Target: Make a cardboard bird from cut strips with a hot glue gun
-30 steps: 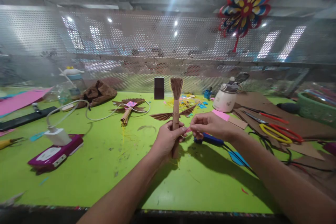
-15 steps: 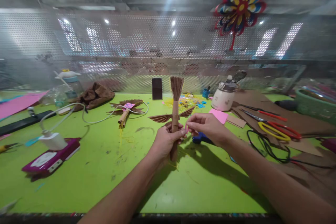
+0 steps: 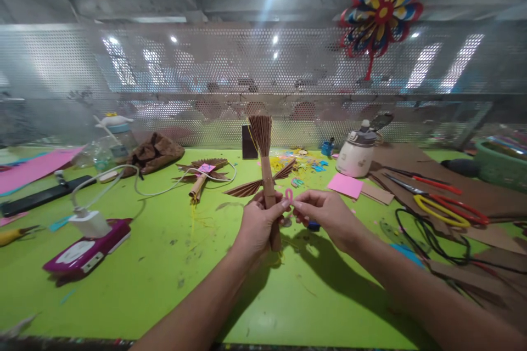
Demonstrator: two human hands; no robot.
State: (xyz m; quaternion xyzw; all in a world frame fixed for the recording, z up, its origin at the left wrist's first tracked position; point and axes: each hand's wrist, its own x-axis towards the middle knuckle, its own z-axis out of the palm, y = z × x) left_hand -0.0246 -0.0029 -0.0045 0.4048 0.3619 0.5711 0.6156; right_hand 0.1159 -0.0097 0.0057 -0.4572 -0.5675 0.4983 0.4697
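In my left hand (image 3: 259, 222) is a brown paper figure (image 3: 268, 178): a rolled tube with a pleated fan on top and pleated wings at its sides. It leans a little to the left. Beside the tube a small pink paper loop (image 3: 289, 196) stands between my two hands. My right hand (image 3: 327, 216) pinches the loop's lower end between thumb and fingertips, and the left thumb tip is close to it, perhaps touching. Partly hidden behind my right hand lies a dark blue object (image 3: 313, 226). Yellow strands hang under the tube.
A second brown paper figure (image 3: 201, 176) lies left of centre, near a white cable. Further left is a purple power strip (image 3: 88, 252) with a charger. To the right are pink paper (image 3: 345, 185), a white bottle (image 3: 356, 153), scissors (image 3: 442, 208) and brown cardboard (image 3: 411, 162). Paper scraps lie behind.
The paper figure has tilted to the left, its fan now overlapping the phone. The pink loop shows more fully between my hands. The whole view has shifted slightly.
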